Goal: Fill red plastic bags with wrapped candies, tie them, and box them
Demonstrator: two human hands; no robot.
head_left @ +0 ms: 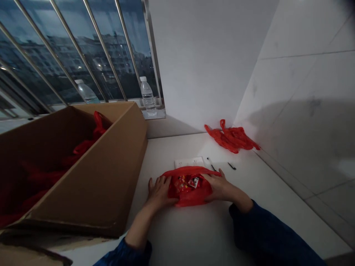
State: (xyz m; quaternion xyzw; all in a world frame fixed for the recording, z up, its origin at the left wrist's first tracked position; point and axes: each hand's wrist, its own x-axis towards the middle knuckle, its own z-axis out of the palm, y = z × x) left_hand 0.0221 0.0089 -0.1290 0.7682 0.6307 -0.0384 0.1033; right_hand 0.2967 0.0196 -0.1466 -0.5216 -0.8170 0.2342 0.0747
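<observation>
A red plastic bag (194,199) lies on the white tabletop with its mouth spread wide. Inside it show small red packets (181,183) with coloured print, one of them bearing a white label. My left hand (161,192) grips the bag's left side, thumb near the front edge and fingers over the rim. On the opposite side, my right hand (220,187) holds the bag's right edge, its fingers reaching in over the opening. Parts of the fingers are hidden by the red plastic.
A large cardboard box (116,177) with red bags (83,147) inside stands at left. Behind the bag lie a white booklet or sheet (190,162), a pen (210,164) and a black cap (232,166). More red bags (233,138) lie by the wall. A bottle (148,96) stands on the sill.
</observation>
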